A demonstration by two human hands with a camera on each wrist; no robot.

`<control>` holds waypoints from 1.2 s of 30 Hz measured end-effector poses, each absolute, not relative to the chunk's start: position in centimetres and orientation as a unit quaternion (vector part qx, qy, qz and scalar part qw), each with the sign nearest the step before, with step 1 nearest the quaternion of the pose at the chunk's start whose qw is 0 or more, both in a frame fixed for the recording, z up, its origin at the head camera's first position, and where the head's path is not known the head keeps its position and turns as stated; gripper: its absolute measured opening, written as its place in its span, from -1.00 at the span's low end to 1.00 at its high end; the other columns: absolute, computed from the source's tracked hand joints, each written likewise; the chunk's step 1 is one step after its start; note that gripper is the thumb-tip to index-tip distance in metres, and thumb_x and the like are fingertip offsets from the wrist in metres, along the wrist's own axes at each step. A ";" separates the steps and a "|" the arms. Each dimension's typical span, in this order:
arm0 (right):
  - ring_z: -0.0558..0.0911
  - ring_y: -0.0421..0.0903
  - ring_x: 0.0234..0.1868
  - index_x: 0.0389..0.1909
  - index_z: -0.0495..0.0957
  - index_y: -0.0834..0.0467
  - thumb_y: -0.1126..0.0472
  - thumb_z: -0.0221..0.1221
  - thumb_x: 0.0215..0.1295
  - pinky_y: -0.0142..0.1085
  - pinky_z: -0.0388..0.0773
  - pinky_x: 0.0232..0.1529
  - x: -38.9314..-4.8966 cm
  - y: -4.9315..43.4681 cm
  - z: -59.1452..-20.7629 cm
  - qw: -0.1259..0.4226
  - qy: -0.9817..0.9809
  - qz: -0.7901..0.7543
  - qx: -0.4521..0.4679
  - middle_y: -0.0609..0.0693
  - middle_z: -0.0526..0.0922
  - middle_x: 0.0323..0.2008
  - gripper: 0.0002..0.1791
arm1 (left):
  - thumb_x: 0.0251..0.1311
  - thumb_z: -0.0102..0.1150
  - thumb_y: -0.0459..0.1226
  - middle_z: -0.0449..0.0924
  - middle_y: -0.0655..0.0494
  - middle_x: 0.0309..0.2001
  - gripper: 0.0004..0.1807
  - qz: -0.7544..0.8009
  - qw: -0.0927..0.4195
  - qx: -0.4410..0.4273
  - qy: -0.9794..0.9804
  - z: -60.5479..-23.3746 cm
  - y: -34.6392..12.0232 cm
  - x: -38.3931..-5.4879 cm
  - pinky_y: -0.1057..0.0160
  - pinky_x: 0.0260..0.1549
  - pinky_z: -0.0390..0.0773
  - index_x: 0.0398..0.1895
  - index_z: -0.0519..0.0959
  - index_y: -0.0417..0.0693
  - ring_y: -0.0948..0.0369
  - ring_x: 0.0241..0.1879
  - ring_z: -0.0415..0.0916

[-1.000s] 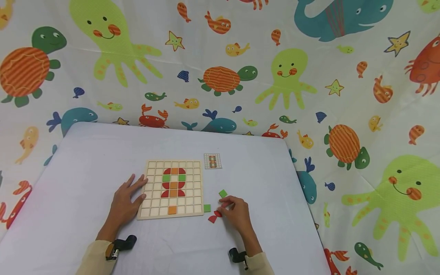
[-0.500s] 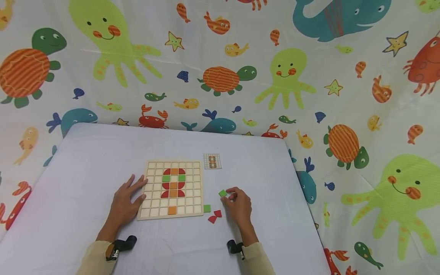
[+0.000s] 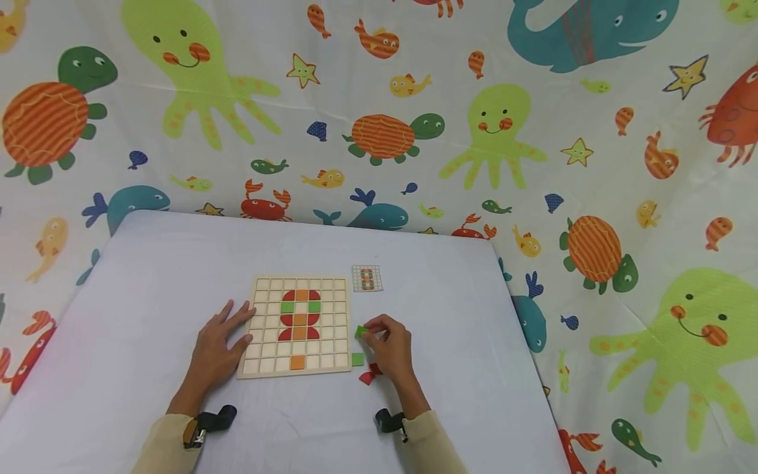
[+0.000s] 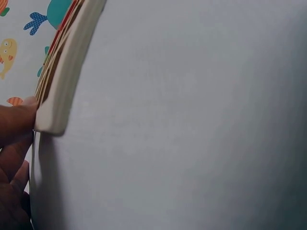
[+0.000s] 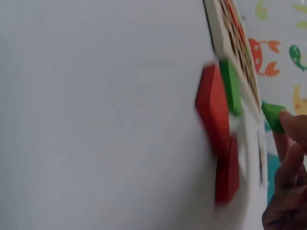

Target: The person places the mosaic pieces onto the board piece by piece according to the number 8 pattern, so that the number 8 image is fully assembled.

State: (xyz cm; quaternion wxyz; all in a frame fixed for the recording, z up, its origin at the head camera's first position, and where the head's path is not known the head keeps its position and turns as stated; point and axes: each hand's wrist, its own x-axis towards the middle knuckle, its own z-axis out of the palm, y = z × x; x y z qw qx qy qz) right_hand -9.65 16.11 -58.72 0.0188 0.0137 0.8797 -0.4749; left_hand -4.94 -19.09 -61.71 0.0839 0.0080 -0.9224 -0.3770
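Observation:
A wooden grid board [image 3: 258,329] lies on the white table, with red, orange and green tiles set in its middle columns and one orange tile [image 3: 297,363] in the bottom row. My left hand [image 3: 216,345] rests against the board's left edge, fingers spread; in the left wrist view its fingertips touch the board's side. Just right of the board, my right hand [image 3: 393,349] pinches a green square tile [image 5: 272,116] between thumb and fingers. Below that hand, another green tile [image 3: 358,359] lies by the board's edge, next to red tiles [image 3: 366,378] partly hidden by the hand.
A small pattern card [image 3: 367,278] with a printed coloured grid lies beyond the board's upper right corner. Behind the table [image 3: 177,263] hangs a curtain [image 3: 414,197] printed with sea animals.
My right hand has left the red tiles, taken hold of the green tile and carried it left toward the board. The left hand stays where it was.

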 end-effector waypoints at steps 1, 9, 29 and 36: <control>0.47 -0.19 -0.50 -0.24 0.75 -0.11 0.25 0.47 0.27 -0.43 0.38 -0.53 -9.6 15.6 -58.6 0.023 0.874 -0.485 0.006 -0.16 0.75 -0.35 -0.83 | 0.32 0.32 -0.38 0.36 -0.23 0.55 -0.37 -0.379 0.083 0.008 -0.922 -61.7 -19.1 -5.0 -0.60 0.39 0.13 0.48 0.49 -0.07 -0.36 0.61 0.10; 0.46 -0.26 -0.53 -0.27 0.80 -0.08 0.20 0.50 0.26 -0.46 0.37 -0.56 -8.7 11.1 -57.6 0.056 0.856 -0.512 -0.045 -0.19 0.78 -0.40 -0.89 | 0.33 0.32 -0.37 0.35 -0.24 0.56 -0.38 -0.376 0.078 0.011 -0.923 -61.7 -19.0 -4.9 -0.60 0.40 0.12 0.48 0.49 -0.07 -0.38 0.61 0.09; 0.51 -0.45 -0.39 -0.36 0.78 -0.10 0.07 0.52 0.25 -0.49 0.40 -0.35 -7.7 3.4 -58.8 0.052 0.917 -0.386 -0.090 -0.35 0.68 -0.51 -0.91 | 0.33 0.32 -0.35 0.37 -0.23 0.54 -0.40 -0.373 0.082 0.008 -0.924 -61.4 -19.1 -5.0 -0.59 0.41 0.12 0.45 0.51 -0.08 -0.37 0.60 0.11; 0.49 -0.44 -0.41 -0.37 0.78 -0.11 0.10 0.53 0.23 -0.51 0.35 -0.42 -7.6 2.5 -58.8 0.031 0.933 -0.343 -0.109 -0.34 0.66 -0.52 -0.91 | 0.32 0.33 -0.37 0.38 -0.24 0.54 -0.40 -0.375 0.089 0.004 -0.923 -61.5 -19.1 -5.0 -0.59 0.41 0.13 0.44 0.52 -0.09 -0.38 0.60 0.12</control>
